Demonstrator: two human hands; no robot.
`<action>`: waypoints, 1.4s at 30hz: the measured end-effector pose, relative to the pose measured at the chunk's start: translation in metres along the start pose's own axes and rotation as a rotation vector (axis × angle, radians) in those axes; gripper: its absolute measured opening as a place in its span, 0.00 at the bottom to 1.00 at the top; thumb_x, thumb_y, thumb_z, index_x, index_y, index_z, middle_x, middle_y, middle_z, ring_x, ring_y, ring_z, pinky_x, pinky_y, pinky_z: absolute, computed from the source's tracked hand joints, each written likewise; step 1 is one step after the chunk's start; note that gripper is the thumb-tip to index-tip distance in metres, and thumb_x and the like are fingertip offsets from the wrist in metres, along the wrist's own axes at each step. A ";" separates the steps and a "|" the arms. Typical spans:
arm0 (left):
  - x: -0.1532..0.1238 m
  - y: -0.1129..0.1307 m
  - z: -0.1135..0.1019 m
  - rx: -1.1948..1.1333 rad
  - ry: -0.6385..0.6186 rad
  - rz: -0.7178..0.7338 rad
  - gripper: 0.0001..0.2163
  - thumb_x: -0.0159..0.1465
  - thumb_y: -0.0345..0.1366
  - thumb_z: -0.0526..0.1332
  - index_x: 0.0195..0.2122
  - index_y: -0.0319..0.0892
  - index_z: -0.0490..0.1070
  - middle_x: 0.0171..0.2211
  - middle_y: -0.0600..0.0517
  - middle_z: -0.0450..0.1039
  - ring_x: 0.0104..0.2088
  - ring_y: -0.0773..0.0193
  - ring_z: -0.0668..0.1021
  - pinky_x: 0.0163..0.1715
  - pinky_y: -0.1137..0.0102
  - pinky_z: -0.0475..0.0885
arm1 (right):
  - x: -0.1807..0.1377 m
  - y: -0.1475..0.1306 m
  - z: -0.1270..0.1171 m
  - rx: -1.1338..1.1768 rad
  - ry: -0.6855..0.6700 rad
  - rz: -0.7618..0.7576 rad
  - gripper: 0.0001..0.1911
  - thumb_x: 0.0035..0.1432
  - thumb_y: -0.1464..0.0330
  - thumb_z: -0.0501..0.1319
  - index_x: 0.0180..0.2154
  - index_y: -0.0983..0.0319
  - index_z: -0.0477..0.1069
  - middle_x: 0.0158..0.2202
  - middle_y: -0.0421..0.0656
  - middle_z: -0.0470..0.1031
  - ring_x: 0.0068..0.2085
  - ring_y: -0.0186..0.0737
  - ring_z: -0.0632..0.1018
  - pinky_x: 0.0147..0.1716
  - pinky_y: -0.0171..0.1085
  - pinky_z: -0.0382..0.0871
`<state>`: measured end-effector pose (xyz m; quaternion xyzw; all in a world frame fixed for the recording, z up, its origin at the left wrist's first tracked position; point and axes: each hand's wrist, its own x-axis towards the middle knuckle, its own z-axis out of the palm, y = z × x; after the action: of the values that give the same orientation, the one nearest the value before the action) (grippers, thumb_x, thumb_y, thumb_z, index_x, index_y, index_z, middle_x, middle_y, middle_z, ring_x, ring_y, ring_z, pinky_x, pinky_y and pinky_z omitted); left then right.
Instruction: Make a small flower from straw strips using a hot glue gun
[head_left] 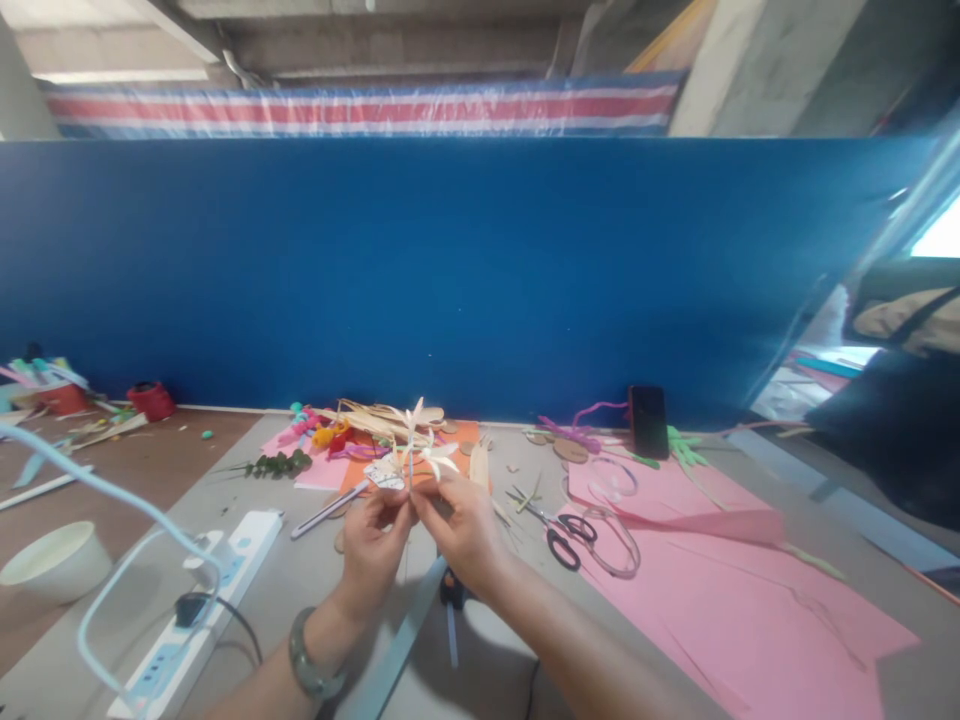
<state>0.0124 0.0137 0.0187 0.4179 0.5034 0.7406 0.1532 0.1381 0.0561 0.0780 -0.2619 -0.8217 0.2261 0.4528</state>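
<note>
A: Item one, what is held?

B: A small pale paper flower (417, 452), with thin pointed petals on a slender stem, is held above the table (300, 580) at centre frame. The stem is pinched between the fingertips of the left hand (375, 535) and the right hand (465, 530); both hands are closed to a fine pinch, and the fingertips are seen to meet. A grey band is worn on the left wrist.

A: Item two, what is listed around it?

B: At 12 o'clock of the hands, an orange sheet (457, 440) is laid flat, with pale strips and bright fuzzy pieces heaped on it. At 3 o'clock, black-handled scissors (559, 530) are laid just beside a clear plastic ring; smooth pink paper (735, 590) is spread beyond them. At 2 o'clock, a dark phone (649, 420) is propped upright against the blue wall panel. At 8 o'clock, a white power strip (202, 610) is found, with a black plug seated in it. At 9 o'clock, well apart, a round cream bowl (52, 562) is placed. At 10 o'clock, a green leafy sprig (277, 463) is noted.
</note>
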 end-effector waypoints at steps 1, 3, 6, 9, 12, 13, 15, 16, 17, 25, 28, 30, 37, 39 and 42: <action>0.000 0.000 0.000 0.008 0.004 0.010 0.11 0.52 0.42 0.70 0.27 0.39 0.76 0.24 0.49 0.77 0.26 0.61 0.80 0.29 0.68 0.78 | 0.000 0.000 0.000 -0.002 -0.002 -0.003 0.07 0.59 0.68 0.59 0.31 0.61 0.75 0.28 0.44 0.77 0.32 0.40 0.77 0.34 0.36 0.69; 0.000 0.000 0.000 0.015 0.004 0.027 0.10 0.52 0.42 0.69 0.27 0.40 0.77 0.25 0.49 0.78 0.27 0.60 0.80 0.30 0.68 0.78 | 0.000 -0.001 -0.001 -0.004 -0.013 -0.006 0.07 0.59 0.69 0.59 0.31 0.61 0.75 0.28 0.44 0.78 0.33 0.41 0.77 0.34 0.36 0.69; 0.000 0.003 -0.001 0.014 -0.016 0.031 0.09 0.53 0.41 0.69 0.27 0.40 0.78 0.26 0.48 0.79 0.28 0.59 0.80 0.31 0.67 0.78 | 0.001 -0.001 -0.003 0.012 -0.036 -0.001 0.06 0.59 0.69 0.59 0.32 0.61 0.75 0.29 0.44 0.78 0.33 0.41 0.78 0.34 0.36 0.69; 0.001 0.007 -0.003 0.043 -0.060 0.032 0.08 0.53 0.40 0.69 0.27 0.40 0.79 0.27 0.48 0.79 0.29 0.59 0.80 0.33 0.66 0.77 | 0.003 -0.001 -0.005 0.026 -0.059 0.004 0.06 0.58 0.70 0.60 0.32 0.61 0.75 0.29 0.43 0.79 0.32 0.40 0.78 0.34 0.36 0.69; 0.002 0.011 -0.005 0.094 -0.104 0.048 0.06 0.54 0.38 0.69 0.28 0.41 0.79 0.29 0.47 0.80 0.30 0.59 0.80 0.35 0.66 0.77 | 0.005 0.000 -0.007 0.046 -0.055 0.006 0.06 0.58 0.70 0.60 0.31 0.62 0.75 0.29 0.44 0.78 0.32 0.39 0.78 0.34 0.35 0.69; 0.003 0.011 -0.006 0.105 -0.112 0.053 0.06 0.54 0.37 0.68 0.29 0.41 0.79 0.30 0.47 0.80 0.31 0.59 0.80 0.36 0.66 0.76 | 0.005 0.001 -0.007 0.054 -0.050 0.006 0.06 0.58 0.70 0.60 0.31 0.62 0.75 0.29 0.44 0.78 0.32 0.39 0.78 0.34 0.35 0.69; 0.004 0.012 -0.007 0.096 -0.141 0.055 0.05 0.56 0.36 0.67 0.29 0.40 0.79 0.31 0.47 0.79 0.32 0.59 0.80 0.36 0.66 0.76 | 0.006 0.001 -0.009 0.067 -0.044 0.005 0.06 0.58 0.71 0.60 0.31 0.63 0.75 0.29 0.44 0.78 0.32 0.39 0.77 0.34 0.34 0.68; 0.005 0.013 -0.008 0.074 -0.166 0.047 0.05 0.57 0.36 0.67 0.30 0.40 0.79 0.32 0.47 0.79 0.33 0.59 0.80 0.36 0.67 0.76 | 0.006 0.001 -0.009 0.072 -0.047 0.006 0.06 0.58 0.71 0.60 0.31 0.63 0.75 0.29 0.44 0.78 0.32 0.38 0.77 0.33 0.34 0.68; 0.005 0.014 -0.009 0.042 -0.197 0.028 0.05 0.57 0.36 0.66 0.31 0.40 0.78 0.32 0.47 0.78 0.33 0.60 0.80 0.35 0.68 0.76 | 0.007 0.001 -0.009 0.077 -0.054 0.008 0.06 0.58 0.71 0.60 0.31 0.63 0.75 0.29 0.44 0.78 0.31 0.38 0.77 0.33 0.34 0.68; 0.014 0.027 -0.009 -0.208 -0.258 -0.257 0.06 0.56 0.37 0.68 0.30 0.40 0.74 0.26 0.53 0.75 0.25 0.66 0.77 0.24 0.73 0.74 | 0.009 -0.001 -0.009 0.120 -0.133 0.060 0.08 0.58 0.71 0.60 0.27 0.64 0.75 0.23 0.41 0.74 0.26 0.34 0.72 0.28 0.32 0.62; 0.018 0.028 -0.011 -0.230 -0.258 -0.298 0.07 0.55 0.37 0.69 0.32 0.40 0.75 0.26 0.53 0.75 0.26 0.66 0.77 0.24 0.73 0.74 | 0.010 -0.002 -0.010 0.165 -0.159 0.086 0.09 0.58 0.70 0.59 0.28 0.65 0.75 0.23 0.41 0.74 0.25 0.33 0.71 0.27 0.32 0.61; 0.021 0.030 -0.012 -0.225 -0.288 -0.269 0.06 0.55 0.37 0.69 0.29 0.40 0.76 0.26 0.53 0.74 0.25 0.67 0.76 0.24 0.74 0.74 | 0.011 -0.002 -0.012 0.184 -0.215 0.085 0.10 0.58 0.71 0.59 0.27 0.65 0.75 0.23 0.41 0.73 0.26 0.34 0.71 0.26 0.32 0.61; 0.023 0.038 -0.014 -0.221 -0.299 -0.279 0.07 0.53 0.36 0.70 0.23 0.40 0.76 0.23 0.54 0.72 0.23 0.69 0.73 0.24 0.75 0.71 | 0.013 -0.001 -0.014 0.215 -0.314 0.123 0.10 0.58 0.71 0.58 0.27 0.64 0.75 0.23 0.40 0.72 0.26 0.33 0.69 0.26 0.32 0.59; 0.022 0.038 -0.014 -0.213 -0.282 -0.298 0.06 0.53 0.35 0.70 0.23 0.40 0.76 0.22 0.55 0.73 0.24 0.69 0.73 0.26 0.75 0.71 | 0.012 -0.001 -0.013 0.227 -0.282 0.150 0.08 0.56 0.71 0.59 0.27 0.65 0.74 0.23 0.40 0.72 0.26 0.33 0.69 0.26 0.32 0.59; 0.023 0.039 -0.015 -0.222 -0.284 -0.340 0.06 0.53 0.35 0.70 0.24 0.40 0.76 0.22 0.55 0.73 0.24 0.69 0.74 0.29 0.75 0.71 | 0.012 -0.001 -0.012 0.302 -0.278 0.203 0.07 0.55 0.71 0.60 0.26 0.65 0.73 0.24 0.40 0.73 0.27 0.33 0.69 0.27 0.32 0.60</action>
<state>-0.0059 0.0016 0.0614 0.4076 0.4554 0.6889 0.3898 0.1427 0.0647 0.0925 -0.2390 -0.8024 0.4249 0.3443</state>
